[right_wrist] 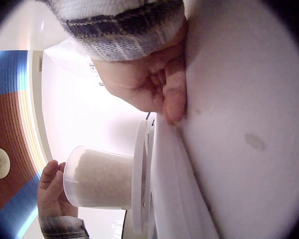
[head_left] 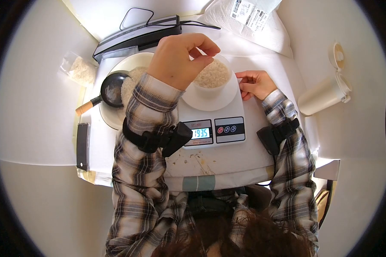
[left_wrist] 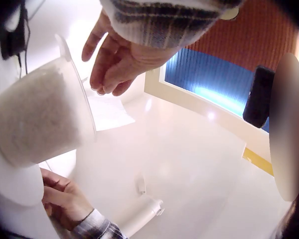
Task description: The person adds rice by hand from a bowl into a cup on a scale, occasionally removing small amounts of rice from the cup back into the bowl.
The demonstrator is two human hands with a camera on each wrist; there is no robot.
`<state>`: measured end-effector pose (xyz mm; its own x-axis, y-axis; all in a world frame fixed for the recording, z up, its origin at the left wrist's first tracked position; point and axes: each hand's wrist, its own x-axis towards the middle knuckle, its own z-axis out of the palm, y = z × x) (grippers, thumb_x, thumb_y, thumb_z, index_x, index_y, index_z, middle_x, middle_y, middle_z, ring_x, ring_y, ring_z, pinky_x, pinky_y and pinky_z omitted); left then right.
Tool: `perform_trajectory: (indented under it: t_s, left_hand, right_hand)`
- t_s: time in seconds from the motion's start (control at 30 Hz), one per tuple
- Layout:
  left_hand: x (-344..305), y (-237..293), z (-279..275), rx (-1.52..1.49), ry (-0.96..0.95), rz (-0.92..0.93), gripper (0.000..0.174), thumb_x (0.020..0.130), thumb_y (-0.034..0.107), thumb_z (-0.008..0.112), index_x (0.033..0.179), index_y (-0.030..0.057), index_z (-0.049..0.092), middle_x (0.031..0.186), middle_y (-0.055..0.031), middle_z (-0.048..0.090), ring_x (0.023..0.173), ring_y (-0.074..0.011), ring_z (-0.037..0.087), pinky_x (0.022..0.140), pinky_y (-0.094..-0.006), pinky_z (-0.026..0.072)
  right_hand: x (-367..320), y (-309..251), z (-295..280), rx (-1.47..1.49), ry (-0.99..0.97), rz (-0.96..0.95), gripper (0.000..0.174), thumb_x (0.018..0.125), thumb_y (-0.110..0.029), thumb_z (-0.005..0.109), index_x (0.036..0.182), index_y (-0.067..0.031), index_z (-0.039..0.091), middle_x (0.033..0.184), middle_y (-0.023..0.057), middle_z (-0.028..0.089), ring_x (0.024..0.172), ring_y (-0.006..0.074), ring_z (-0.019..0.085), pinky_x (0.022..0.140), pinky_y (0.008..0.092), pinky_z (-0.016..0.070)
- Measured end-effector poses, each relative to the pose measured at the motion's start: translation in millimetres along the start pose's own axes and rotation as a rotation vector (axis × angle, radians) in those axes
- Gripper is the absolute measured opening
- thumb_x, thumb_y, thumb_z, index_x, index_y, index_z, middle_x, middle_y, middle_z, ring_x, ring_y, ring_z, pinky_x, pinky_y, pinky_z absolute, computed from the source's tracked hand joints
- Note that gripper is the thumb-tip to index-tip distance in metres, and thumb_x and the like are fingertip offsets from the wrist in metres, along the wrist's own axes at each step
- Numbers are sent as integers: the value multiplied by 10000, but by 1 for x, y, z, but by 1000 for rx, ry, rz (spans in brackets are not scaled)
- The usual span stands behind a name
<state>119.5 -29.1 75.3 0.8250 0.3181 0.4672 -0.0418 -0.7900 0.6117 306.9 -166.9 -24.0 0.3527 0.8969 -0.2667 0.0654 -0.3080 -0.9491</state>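
A clear plastic cup of rice [head_left: 212,75] stands on the round white plate [head_left: 210,103] of a kitchen scale [head_left: 223,138]. The lit display [head_left: 200,132] reads 193.5. Above the cup's rim hovers my left hand [head_left: 176,60], its thumb drawn in against the curled fingertips. In the left wrist view I cannot tell if grains lie between those fingertips. My right hand [head_left: 257,84] rests on the table beside the scale, fingers loosely curled with tips right at its edge. In the right wrist view, no thing shows inside those fingers [right_wrist: 175,102].
Left of the scale, a white bowl [head_left: 106,115] contains loose rice and a black ladle [head_left: 112,89] with a wooden handle. A phone [head_left: 82,146], a small bag [head_left: 81,71], a long black-and-silver appliance [head_left: 137,36], a large rice bag [head_left: 244,36] and a cream bottle [head_left: 324,96] lie around.
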Motion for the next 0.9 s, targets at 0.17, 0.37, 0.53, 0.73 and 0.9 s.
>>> perform_trajectory:
  t_s: [0.17, 0.37, 0.53, 0.73, 0.9]
  left_hand:
    - [0, 2, 1, -123, -29, -157, 118, 719, 36, 591, 832, 4, 604, 763, -55, 613, 617, -100, 537, 597, -205, 442]
    - [1, -5, 0, -59, 21, 48, 114, 731, 40, 583, 838, 10, 609, 777, -60, 616, 701, -113, 561, 659, -227, 448]
    - [-11, 7, -33, -36, 104, 3, 108, 746, 57, 583, 841, 10, 609, 792, -55, 618, 755, -109, 559, 695, -230, 440]
    - [-41, -7, -74, 164, 42, -270, 145, 739, 138, 588, 805, 10, 609, 687, -64, 604, 661, -127, 563, 628, -241, 441]
    - [-64, -32, -70, 283, -263, -455, 130, 701, 157, 603, 772, 48, 611, 723, -85, 613, 688, -197, 583, 640, -289, 453]
  right_hand:
    - [2, 3, 0, 0, -1, -1, 287, 751, 29, 510, 1036, 12, 541, 699, 65, 567, 565, 126, 568, 511, 242, 507]
    - [2, 3, -1, 23, -4, 3, 297, 747, 37, 507, 1042, 18, 535, 699, 70, 566, 569, 132, 571, 516, 246, 509]
    - [3, 6, -2, 32, -6, 2, 309, 740, 44, 507, 1048, 19, 530, 708, 73, 567, 572, 136, 571, 519, 247, 509]
    - [3, 5, -1, -2, -4, -2, 305, 767, 3, 510, 1072, 7, 518, 737, 61, 580, 583, 116, 571, 529, 234, 506]
    - [4, 6, -1, 8, -8, -14, 309, 745, 31, 505, 1054, 25, 524, 721, 69, 561, 577, 137, 572, 527, 256, 513]
